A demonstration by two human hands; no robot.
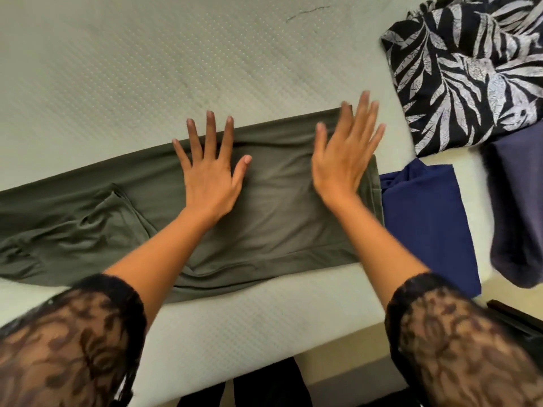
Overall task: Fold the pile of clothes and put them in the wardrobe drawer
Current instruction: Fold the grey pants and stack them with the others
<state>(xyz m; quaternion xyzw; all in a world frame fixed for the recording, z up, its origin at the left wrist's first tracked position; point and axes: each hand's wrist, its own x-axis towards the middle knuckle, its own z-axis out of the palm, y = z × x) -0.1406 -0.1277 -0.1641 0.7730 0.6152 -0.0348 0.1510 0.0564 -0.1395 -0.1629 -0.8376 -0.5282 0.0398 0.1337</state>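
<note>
An olive-green garment (pixel 276 218) lies folded into a long strip across the near part of the white mattress (pixel 132 71), its left end rumpled. My left hand (pixel 210 168) lies flat on the strip's middle with fingers spread and straight. My right hand (pixel 345 154) is over the strip's right end, fingers straight and blurred, near the cloth's far right corner. A blue folded garment (pixel 429 218) lies just right of the green one. A black-and-white leaf-print garment (pixel 470 71) lies at the far right.
A dark grey-purple garment (pixel 520 207) hangs over the mattress's right edge. The mattress's front edge (pixel 264 348) runs below my arms. A dark object (pixel 517 321) sits low at the right, beyond the mattress. I wear black lace sleeves.
</note>
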